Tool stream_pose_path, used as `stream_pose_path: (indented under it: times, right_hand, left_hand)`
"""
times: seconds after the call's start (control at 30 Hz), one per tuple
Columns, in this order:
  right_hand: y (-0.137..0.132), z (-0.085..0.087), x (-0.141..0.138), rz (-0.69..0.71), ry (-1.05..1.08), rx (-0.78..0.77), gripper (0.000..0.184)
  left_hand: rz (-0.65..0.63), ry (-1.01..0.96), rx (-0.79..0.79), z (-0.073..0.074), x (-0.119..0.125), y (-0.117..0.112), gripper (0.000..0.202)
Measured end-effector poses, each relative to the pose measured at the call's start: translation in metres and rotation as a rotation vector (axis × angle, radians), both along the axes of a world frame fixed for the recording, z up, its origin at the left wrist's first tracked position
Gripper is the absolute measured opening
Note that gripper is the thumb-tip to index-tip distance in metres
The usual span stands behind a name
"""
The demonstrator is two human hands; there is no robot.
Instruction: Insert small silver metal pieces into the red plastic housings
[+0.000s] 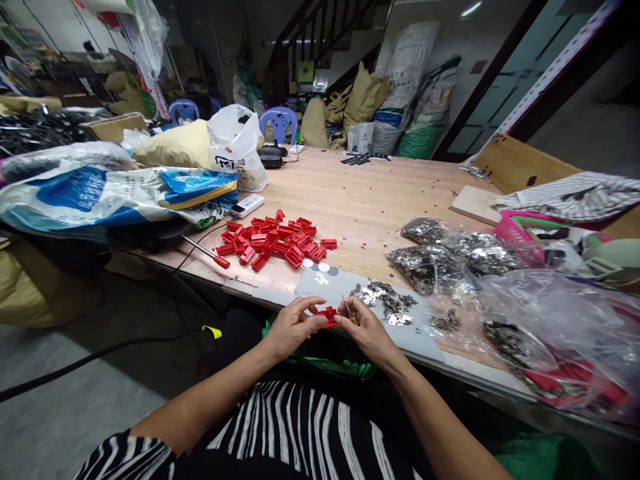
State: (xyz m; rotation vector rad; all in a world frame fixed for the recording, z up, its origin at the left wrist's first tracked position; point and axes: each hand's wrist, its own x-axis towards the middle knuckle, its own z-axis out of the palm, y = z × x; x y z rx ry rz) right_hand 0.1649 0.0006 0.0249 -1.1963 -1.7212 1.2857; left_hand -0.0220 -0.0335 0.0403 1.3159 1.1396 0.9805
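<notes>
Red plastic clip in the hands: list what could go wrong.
The small red plastic clip, pinched in the left hand, is held right at the wooden table's edge; a slip could drop it into the lap.
The right hand's thin metal tool points near the left fingers and could jab them.
Loose silver metal parts by the edge might get swept off.

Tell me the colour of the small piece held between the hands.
The piece is red, like the pile beyond; head view shows it.

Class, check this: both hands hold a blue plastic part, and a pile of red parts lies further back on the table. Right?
No: the head view shows the plastic part between the left hand and right hand is red, not blue. The rest stands.
</notes>
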Motion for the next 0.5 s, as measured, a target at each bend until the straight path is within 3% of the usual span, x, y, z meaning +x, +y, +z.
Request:
stream_pose_path:
  times: [0.13, 0.5]
  right_hand:
    - [-0.0022, -0.0031, -0.0024, -0.019, 0.025, -0.018, 0.025]
    - [-0.0081, 0.0017, -0.0031, 0.075, 0.163, -0.149, 0.035]
  left_hand:
    - [0.053, 0.200, 0.394, -0.0015, 0.0030, -0.0052, 0.033]
    - [0.015, 0.305, 0.522, -0.0052, 0.0029, -0.0079, 0.029]
